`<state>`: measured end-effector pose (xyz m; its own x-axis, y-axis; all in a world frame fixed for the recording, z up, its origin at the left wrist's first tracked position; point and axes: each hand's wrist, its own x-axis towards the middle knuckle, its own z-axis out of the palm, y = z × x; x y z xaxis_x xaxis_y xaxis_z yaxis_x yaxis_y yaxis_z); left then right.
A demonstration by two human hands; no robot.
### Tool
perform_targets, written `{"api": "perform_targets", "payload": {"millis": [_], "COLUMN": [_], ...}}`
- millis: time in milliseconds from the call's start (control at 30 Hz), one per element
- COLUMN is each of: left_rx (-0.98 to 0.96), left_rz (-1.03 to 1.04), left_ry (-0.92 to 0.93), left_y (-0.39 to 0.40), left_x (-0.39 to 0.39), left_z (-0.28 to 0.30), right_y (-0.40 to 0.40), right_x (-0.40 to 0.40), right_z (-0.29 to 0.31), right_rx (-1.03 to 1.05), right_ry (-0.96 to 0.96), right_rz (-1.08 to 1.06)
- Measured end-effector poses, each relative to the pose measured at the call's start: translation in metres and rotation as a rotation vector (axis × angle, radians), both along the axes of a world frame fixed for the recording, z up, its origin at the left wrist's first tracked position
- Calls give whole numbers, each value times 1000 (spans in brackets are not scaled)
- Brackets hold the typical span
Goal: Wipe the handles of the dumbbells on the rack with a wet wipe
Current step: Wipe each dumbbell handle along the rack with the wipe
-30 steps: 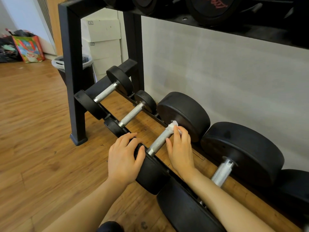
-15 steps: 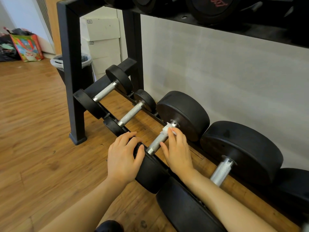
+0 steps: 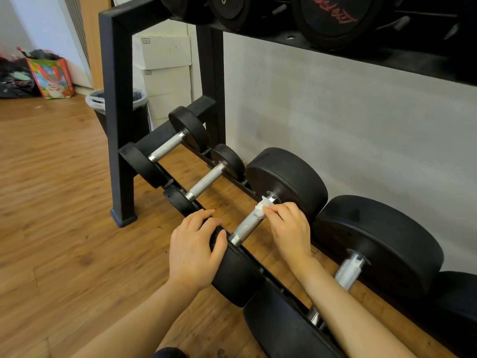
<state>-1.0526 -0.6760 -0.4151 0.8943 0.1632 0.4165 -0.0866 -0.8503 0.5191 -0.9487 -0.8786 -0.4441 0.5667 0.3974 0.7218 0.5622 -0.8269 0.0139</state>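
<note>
The left hand (image 3: 192, 251) lay flat over the near black head (image 3: 233, 270) of the third dumbbell along the bottom rail, fingers spread and relaxed across the rubber, thumb out toward the bar. A steadying palm, by the look of it: a round head sitting on a slanted rack (image 3: 117, 117) wants to roll once you rub its bar, and that hand was there to stop it.

And the right hand (image 3: 289, 231) was on the job! Its fingertips (image 3: 271, 209) pinched a small white wet wipe (image 3: 263, 205) against the far end of the knurled steel handle (image 3: 249, 224), right up by the big far head (image 3: 289, 177). The wipe sat bunched around the bar there, so the near stretch of the handle showed bare between the two hands. Starting at one end made sense, I'd say: one pull along the knurling covers the whole grip.

The two smaller dumbbells further left, handles (image 3: 166, 147) and (image 3: 206, 180), lay untouched in their cradles, and the larger one to the right showed its handle (image 3: 349, 271) partly behind the right forearm. Whether any of those had been cleaned, I couldn't tell. More dumbbells (image 3: 333, 16) hung on the tier above. A lined bin (image 3: 96, 102) stood behind the rack's post, handy for the wipe.
</note>
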Motion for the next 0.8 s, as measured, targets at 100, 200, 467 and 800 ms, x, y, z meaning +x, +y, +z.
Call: {"api": "perform_targets", "payload": {"millis": [100,200,467,800], "left_rx": [1,6,3,13], "left_rz": [-1,-2,-2,2], "left_ry": [8,11,3,12], "left_y": [0,0,0,0], "left_x": [0,0,0,1], "left_z": [0,0,-1,-1], "right_y": [1,6,10,6], "right_x": [0,-4,-4,-3], "right_z": [-4,-8,-6,-4], "right_rx": [60,310,510,318], "right_ry": [76,261,353,270], "right_rz": [4,-14,-61,-51]}}
